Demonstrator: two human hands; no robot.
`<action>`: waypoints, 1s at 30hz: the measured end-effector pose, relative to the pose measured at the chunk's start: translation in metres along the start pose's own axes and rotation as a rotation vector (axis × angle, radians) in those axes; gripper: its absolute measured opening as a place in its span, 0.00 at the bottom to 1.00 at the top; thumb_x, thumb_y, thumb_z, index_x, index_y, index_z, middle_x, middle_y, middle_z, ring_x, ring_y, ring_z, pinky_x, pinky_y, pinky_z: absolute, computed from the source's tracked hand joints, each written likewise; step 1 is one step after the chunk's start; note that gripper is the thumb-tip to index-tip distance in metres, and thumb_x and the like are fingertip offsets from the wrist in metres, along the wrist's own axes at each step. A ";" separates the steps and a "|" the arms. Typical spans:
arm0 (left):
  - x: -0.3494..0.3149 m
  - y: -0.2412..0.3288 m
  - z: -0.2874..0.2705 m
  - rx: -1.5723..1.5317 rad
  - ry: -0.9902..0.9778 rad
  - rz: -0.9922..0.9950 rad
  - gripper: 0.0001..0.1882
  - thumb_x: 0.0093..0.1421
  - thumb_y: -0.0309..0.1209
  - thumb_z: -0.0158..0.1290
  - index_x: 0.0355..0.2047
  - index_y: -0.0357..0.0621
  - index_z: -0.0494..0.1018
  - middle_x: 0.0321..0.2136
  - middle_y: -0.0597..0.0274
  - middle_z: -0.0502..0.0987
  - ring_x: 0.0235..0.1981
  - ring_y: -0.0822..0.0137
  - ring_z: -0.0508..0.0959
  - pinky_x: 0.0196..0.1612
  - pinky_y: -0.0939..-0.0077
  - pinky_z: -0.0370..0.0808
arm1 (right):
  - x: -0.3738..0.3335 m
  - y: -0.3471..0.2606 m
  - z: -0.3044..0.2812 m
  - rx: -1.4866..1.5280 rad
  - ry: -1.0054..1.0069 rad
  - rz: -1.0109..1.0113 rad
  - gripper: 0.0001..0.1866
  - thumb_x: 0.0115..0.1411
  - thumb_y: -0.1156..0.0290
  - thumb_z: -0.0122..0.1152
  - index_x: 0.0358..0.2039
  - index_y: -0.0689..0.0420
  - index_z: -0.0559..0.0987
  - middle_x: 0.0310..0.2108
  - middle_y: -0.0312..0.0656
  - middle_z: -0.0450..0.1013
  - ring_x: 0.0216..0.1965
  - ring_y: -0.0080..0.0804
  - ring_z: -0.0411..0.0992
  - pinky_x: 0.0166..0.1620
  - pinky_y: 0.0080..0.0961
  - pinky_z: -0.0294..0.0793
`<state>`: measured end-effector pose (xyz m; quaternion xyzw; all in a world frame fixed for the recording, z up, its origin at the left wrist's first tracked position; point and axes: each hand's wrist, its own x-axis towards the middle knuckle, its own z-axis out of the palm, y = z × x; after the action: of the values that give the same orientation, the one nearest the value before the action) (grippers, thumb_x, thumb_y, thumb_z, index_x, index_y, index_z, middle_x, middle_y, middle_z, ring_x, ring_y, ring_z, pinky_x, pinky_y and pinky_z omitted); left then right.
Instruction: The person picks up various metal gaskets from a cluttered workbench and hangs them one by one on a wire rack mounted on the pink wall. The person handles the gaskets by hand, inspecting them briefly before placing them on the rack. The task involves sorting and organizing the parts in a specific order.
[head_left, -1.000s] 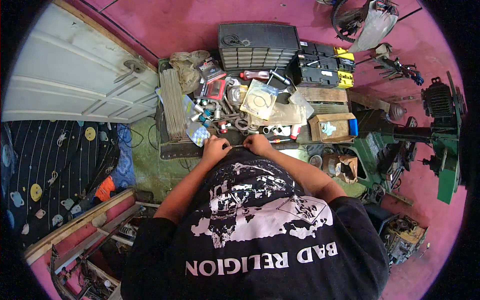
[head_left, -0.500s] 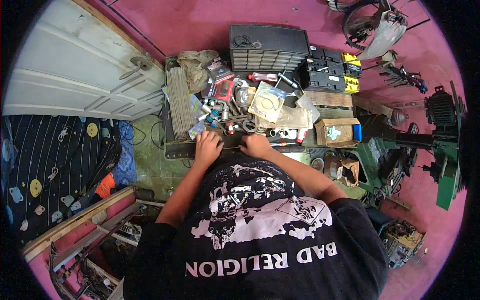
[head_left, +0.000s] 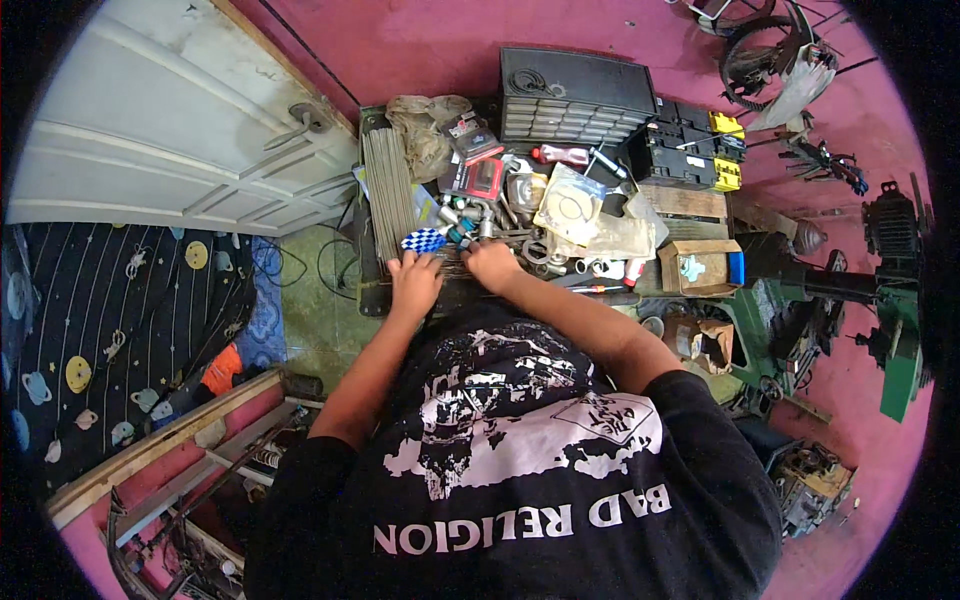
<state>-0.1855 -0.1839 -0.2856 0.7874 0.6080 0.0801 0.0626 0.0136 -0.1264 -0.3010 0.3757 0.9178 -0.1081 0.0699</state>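
A cluttered workbench lies in front of me. My left hand rests at its near edge, with the fingers somewhat apart. Just past those fingertips is a blue-and-white checkered piece; whether they touch it cannot be told. My right hand is curled down among metal sockets, its fingertips beside a teal-banded fitting. What it grips is hidden. Left of the checkered piece lies a bundle of thin grey rods. Beyond the hands are a red-and-black package and a disc in a clear sleeve.
A black drawer cabinet stands at the back, with black-and-yellow boxes to its right. A wooden tray sits at the bench's right end. Farther right is a green machine. A white door is on the left.
The checkered piece has come into sight by my left fingers. My right hand has moved left and farther onto the bench, covering a red-ringed fitting. The view has shifted slightly.
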 end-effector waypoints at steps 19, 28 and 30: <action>0.010 0.008 0.015 -0.126 0.100 0.127 0.12 0.53 0.37 0.63 0.39 0.56 0.82 0.38 0.73 0.79 0.42 0.64 0.72 0.46 0.59 0.61 | -0.031 -0.001 -0.006 0.472 0.048 0.328 0.09 0.55 0.71 0.60 0.37 0.57 0.79 0.40 0.46 0.76 0.45 0.48 0.75 0.46 0.42 0.78; 0.021 0.041 -0.007 -0.175 0.215 0.110 0.12 0.53 0.36 0.63 0.39 0.57 0.83 0.38 0.72 0.77 0.44 0.64 0.73 0.46 0.58 0.61 | -0.050 0.022 -0.042 0.490 0.298 0.229 0.09 0.55 0.69 0.61 0.37 0.55 0.80 0.40 0.47 0.76 0.46 0.48 0.76 0.45 0.44 0.78; 0.025 0.052 -0.010 -0.237 0.238 0.071 0.11 0.53 0.36 0.64 0.37 0.55 0.84 0.34 0.70 0.78 0.42 0.63 0.74 0.46 0.59 0.61 | -0.054 0.027 -0.050 0.526 0.352 0.223 0.08 0.57 0.70 0.60 0.37 0.55 0.80 0.38 0.47 0.76 0.42 0.49 0.77 0.43 0.44 0.78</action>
<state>-0.1321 -0.1730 -0.2644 0.7804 0.5693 0.2460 0.0798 0.0686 -0.1309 -0.2452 0.4917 0.8098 -0.2663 -0.1777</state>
